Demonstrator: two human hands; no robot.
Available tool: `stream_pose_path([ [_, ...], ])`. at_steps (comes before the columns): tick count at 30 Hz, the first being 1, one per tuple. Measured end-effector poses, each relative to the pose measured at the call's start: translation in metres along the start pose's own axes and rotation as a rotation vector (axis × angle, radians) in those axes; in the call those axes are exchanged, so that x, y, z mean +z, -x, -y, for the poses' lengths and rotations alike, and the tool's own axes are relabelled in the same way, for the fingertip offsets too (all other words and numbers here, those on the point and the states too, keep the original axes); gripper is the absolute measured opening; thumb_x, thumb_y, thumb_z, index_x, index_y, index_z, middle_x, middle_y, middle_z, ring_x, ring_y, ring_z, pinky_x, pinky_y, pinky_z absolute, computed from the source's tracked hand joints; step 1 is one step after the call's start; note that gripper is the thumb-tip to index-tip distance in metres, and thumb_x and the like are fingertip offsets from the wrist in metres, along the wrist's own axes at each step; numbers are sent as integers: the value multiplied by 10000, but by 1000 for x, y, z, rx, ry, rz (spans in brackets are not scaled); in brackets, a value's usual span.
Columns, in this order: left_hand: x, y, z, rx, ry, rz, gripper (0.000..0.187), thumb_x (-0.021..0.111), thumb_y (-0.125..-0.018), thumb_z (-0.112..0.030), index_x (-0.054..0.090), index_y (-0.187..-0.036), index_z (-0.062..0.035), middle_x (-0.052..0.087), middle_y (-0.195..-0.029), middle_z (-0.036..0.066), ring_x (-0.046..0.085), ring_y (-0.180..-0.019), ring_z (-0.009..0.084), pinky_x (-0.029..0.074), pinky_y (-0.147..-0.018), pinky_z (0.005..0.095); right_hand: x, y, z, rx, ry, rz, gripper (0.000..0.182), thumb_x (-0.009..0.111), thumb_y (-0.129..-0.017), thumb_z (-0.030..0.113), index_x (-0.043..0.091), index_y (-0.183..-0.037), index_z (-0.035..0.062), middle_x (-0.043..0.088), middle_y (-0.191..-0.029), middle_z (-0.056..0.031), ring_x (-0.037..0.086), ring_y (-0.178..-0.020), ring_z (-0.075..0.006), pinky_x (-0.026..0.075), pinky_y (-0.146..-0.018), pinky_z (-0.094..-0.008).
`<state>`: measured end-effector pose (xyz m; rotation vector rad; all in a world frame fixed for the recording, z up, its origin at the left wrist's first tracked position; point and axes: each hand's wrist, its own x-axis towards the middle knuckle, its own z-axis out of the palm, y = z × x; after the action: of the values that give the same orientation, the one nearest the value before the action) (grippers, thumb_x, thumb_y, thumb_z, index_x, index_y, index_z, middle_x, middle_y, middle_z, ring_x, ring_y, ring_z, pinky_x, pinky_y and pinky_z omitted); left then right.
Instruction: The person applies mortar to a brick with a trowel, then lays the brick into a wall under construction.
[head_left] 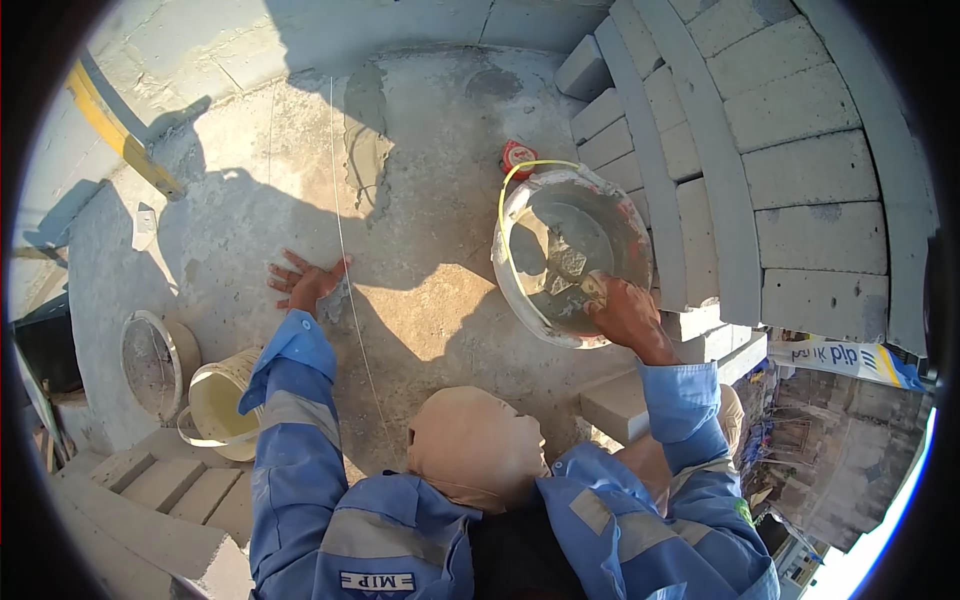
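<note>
My left hand (308, 283) lies palm down on the concrete floor (300, 150) with its fingers spread, beside a thin taut string (345, 245). Inside a mortar-smeared bucket (505, 255) at the right, my right hand (618, 310) is closed around the handle of a trowel. The trowel's blade (568, 262) points away from me, over wet grey mortar (537, 215). The bucket's yellow handle rests against its rim. A red tape measure (519, 157) sits on the floor just behind the bucket.
Grey blocks (815, 165) are stacked along the right, close to the bucket. Two more buckets, a greyish one (183, 352) and a cream one (212, 385), stand at the lower left. A yellow bar (120, 138) reaches the floor at the upper left. More blocks (165, 483) lie at the lower left.
</note>
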<state>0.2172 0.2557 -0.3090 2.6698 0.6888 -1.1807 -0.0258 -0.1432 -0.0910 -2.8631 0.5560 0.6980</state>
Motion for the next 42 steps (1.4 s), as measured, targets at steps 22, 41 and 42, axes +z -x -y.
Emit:
stream_pose_path([
  [22,-2,11,3,58,153,4,1521,682,-610,-849,-348,-1476,-138,-436,-1476,275,-442,-1312,503,-148,-992,765,80,28,148,-118,-1584,148,329,608,-889,98,535,-1188,-16,596,-847,-78,577,-681,-153,484,-605,-292],
  [41,0,12,1,66,127,1,1517,671,-615,-851,-349,-1474,-126,-404,-1491,292,-442,-1309,510,-138,-992,774,159,-125,237,71,-1800,387,186,531,-919,188,557,-1057,66,593,-712,-82,557,-482,-175,469,-432,-319],
  [42,0,13,1,62,127,12,1522,671,-613,-852,-352,-1471,-120,-407,-1488,294,-440,-1310,511,-136,-992,775,155,-131,238,129,-1705,396,184,541,-920,200,563,-1049,71,591,-702,-79,557,-480,-174,471,-432,-321],
])
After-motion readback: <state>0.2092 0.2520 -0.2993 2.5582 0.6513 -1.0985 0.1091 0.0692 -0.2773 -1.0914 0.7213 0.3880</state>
